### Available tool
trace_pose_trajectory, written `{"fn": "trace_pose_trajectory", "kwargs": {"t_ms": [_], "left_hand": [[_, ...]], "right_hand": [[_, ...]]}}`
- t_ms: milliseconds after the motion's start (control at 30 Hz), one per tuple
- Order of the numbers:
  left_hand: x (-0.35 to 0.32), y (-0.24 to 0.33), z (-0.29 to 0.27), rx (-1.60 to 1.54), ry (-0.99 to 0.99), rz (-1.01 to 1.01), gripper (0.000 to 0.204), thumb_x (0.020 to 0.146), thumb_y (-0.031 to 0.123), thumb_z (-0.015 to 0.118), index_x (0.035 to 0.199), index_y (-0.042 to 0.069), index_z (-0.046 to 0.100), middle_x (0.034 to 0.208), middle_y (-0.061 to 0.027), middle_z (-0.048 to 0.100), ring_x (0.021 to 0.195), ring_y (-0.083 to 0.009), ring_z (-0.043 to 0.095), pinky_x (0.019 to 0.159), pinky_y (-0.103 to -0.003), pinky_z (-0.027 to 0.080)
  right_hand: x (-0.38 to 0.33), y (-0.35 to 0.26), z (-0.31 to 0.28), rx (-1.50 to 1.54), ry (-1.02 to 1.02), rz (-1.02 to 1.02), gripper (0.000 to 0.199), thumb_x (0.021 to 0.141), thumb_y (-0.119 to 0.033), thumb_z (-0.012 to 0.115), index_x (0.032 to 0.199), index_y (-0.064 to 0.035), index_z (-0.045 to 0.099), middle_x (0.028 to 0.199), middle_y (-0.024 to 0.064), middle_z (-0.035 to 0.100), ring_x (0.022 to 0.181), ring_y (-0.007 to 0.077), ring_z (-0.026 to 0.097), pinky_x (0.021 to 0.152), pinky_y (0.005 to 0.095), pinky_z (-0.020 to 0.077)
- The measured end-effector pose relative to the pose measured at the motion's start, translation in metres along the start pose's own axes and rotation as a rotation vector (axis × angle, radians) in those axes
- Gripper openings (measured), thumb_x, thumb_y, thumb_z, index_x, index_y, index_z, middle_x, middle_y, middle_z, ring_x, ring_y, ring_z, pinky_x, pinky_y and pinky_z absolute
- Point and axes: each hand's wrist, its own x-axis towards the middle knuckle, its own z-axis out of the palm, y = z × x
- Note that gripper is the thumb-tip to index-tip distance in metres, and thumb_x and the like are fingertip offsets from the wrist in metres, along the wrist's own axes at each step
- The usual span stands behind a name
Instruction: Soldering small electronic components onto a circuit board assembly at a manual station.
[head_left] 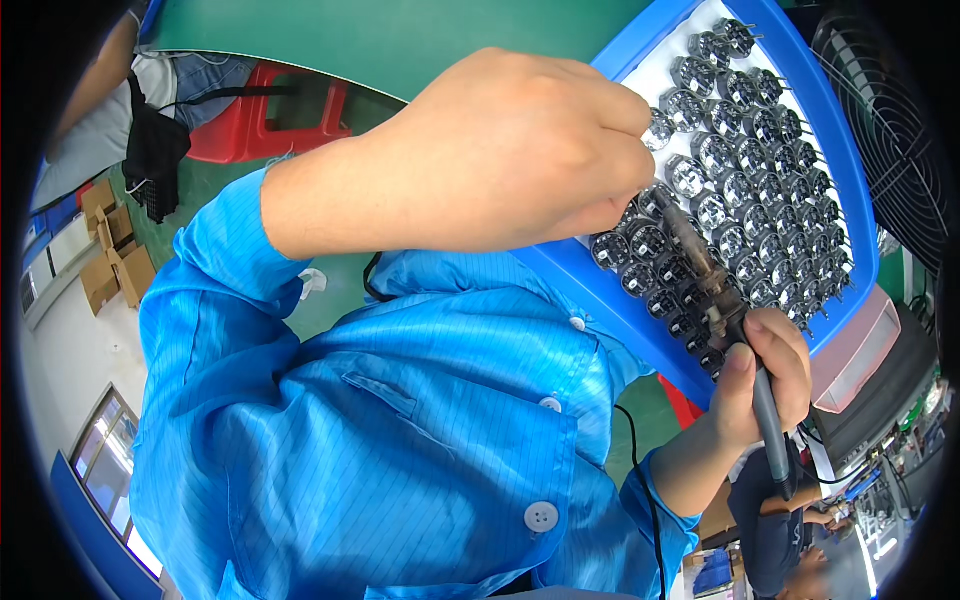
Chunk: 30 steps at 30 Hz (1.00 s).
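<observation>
My left hand (pixel 545 150) is closed over the near left part of a blue tray (pixel 850 200), fingertips turned down beside the tip of a soldering iron. What those fingers hold, if anything, is hidden behind the hand. My right hand (pixel 760 385) grips the soldering iron (pixel 715 290) by its dark handle, with the worn metal barrel slanting up and left to my left fingertips. Under the iron, rows of small round black parts (pixel 755 200) with shiny faces and metal pins stand on a white sheet in the tray. The iron's very tip is hard to see.
A black wire fan guard (pixel 890 130) stands just right of the tray, and a pinkish box (pixel 860 345) sits below it. A green tabletop (pixel 380 40) lies beyond. At the left are a red stool (pixel 260 115), a seated person and cardboard boxes (pixel 118 255); another person is lower right.
</observation>
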Motion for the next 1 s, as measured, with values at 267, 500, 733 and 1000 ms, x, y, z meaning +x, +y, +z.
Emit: {"fn": "trace_pose_trajectory", "kwargs": {"t_ms": [267, 500, 733, 1000], "left_hand": [[-0.005, 0.003, -0.009, -0.094, 0.045, -0.043, 0.018, 0.073, 0.003, 0.08, 0.089, 0.009, 0.072, 0.077, -0.0049, 0.062, 0.068, -0.0229, 0.063, 0.057, -0.035, 0.049], [-0.023, 0.012, -0.021, -0.256, -0.055, -0.033, 0.018, 0.072, 0.001, 0.08, 0.088, 0.007, 0.073, 0.078, -0.0064, 0.063, 0.068, -0.0242, 0.062, 0.058, -0.036, 0.049], [-0.033, 0.011, -0.009, -0.232, -0.112, -0.009, 0.018, 0.073, 0.002, 0.081, 0.087, 0.008, 0.072, 0.081, -0.0054, 0.064, 0.072, -0.0245, 0.064, 0.061, -0.036, 0.05], [-0.035, 0.014, -0.011, -0.197, -0.121, -0.002, 0.018, 0.074, 0.003, 0.081, 0.087, 0.008, 0.071, 0.081, -0.0049, 0.064, 0.074, -0.0241, 0.064, 0.062, -0.037, 0.051]], "right_hand": [[-0.011, -0.013, -0.006, -0.007, 0.109, -0.015, 0.028, 0.089, -0.019, 0.078, 0.094, 0.0056, 0.066, 0.077, 0.0173, 0.067, 0.061, 0.027, 0.064, 0.057, 0.0362, 0.0524], [-0.023, -0.035, 0.007, -0.001, 0.039, 0.072, 0.035, 0.092, -0.031, 0.076, 0.087, 0.001, 0.063, 0.073, 0.0129, 0.065, 0.054, 0.0252, 0.061, 0.051, 0.0348, 0.0511], [-0.027, -0.022, 0.023, 0.048, 0.049, 0.011, 0.023, 0.086, -0.015, 0.076, 0.085, 0.0037, 0.063, 0.071, 0.0135, 0.065, 0.051, 0.025, 0.061, 0.047, 0.0333, 0.0496], [-0.028, -0.024, 0.025, 0.043, 0.016, 0.008, 0.024, 0.087, -0.015, 0.075, 0.087, 0.0062, 0.062, 0.073, 0.0169, 0.065, 0.055, 0.0255, 0.061, 0.051, 0.0341, 0.0495]]}}
